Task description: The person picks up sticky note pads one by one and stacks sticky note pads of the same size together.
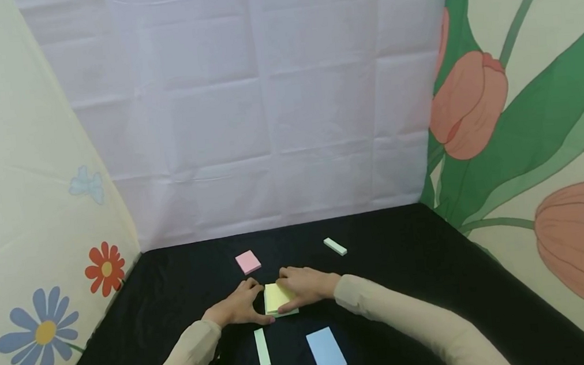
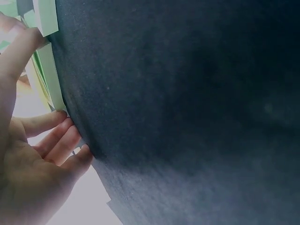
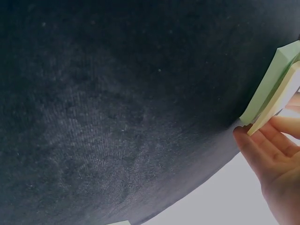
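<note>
A yellow sticky-note pad (image 1: pixel 276 295) lies on top of a green pad (image 1: pixel 286 312) on the black tablecloth (image 1: pixel 409 265). My left hand (image 1: pixel 257 303) brackets the stack's left side, thumb at the near corner and fingers at the far one. The left wrist view shows the left hand (image 2: pixel 40 150) with its fingertips against the green pad (image 2: pixel 49 70). My right hand (image 1: pixel 295 289) comes from the right and pinches the yellow pad. In the right wrist view the right hand (image 3: pixel 272 150) has its fingertips at the edge of the yellow pad (image 3: pixel 280 99), above the green pad (image 3: pixel 268 85).
A pink pad (image 1: pixel 248 261) and a narrow green strip pad (image 1: pixel 335 246) lie farther back. Nearer me are another green strip pad (image 1: pixel 262 348) and a blue pad (image 1: pixel 326 350). Cloth walls close in the left, back and right.
</note>
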A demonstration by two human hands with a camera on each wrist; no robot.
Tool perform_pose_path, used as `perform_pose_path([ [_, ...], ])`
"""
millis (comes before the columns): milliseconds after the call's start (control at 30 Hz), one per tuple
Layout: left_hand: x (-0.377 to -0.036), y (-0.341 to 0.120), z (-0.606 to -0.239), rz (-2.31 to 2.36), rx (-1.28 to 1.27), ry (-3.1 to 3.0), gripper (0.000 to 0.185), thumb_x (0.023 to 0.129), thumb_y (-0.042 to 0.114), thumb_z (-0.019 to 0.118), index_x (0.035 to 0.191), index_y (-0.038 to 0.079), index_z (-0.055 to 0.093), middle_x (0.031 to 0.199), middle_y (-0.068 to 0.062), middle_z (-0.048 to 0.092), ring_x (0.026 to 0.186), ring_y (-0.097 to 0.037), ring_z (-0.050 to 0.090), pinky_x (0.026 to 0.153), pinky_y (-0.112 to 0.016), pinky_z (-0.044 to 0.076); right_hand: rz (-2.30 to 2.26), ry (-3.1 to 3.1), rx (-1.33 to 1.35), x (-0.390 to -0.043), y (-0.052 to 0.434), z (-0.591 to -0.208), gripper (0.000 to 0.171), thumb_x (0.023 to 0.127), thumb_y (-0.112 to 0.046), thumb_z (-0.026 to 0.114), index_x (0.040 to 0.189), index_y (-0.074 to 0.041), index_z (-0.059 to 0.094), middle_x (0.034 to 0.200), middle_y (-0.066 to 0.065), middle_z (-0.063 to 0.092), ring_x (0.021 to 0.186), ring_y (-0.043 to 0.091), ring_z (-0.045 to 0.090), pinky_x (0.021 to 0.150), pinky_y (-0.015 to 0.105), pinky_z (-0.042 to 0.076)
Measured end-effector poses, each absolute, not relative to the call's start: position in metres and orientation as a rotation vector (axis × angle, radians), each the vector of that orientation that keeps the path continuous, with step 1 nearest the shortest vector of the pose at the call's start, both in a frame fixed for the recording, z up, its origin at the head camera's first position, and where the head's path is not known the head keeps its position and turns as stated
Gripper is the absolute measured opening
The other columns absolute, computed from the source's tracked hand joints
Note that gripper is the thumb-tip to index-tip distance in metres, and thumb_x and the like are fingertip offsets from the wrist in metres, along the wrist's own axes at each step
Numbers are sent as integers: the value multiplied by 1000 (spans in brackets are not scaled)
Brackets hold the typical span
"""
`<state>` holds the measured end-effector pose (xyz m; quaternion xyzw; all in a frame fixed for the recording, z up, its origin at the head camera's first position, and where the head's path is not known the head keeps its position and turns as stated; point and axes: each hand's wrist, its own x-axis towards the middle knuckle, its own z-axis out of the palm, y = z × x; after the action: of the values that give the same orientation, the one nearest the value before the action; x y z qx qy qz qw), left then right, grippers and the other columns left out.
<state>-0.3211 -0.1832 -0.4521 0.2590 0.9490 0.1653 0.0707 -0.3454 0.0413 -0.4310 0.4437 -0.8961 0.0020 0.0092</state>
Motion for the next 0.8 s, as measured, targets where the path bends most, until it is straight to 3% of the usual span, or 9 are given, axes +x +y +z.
perform_pose_path([
  [800,-318,-182,-447,496,800,2857,84,78,52,79,133,-5,52,129,-16,46,114,-30,45,97,-50,43,2,-2854,1385,-347,36,-437,68,88,-65,60,131,-12,60,112,-3,50,84,7,45,65,19,41],
])
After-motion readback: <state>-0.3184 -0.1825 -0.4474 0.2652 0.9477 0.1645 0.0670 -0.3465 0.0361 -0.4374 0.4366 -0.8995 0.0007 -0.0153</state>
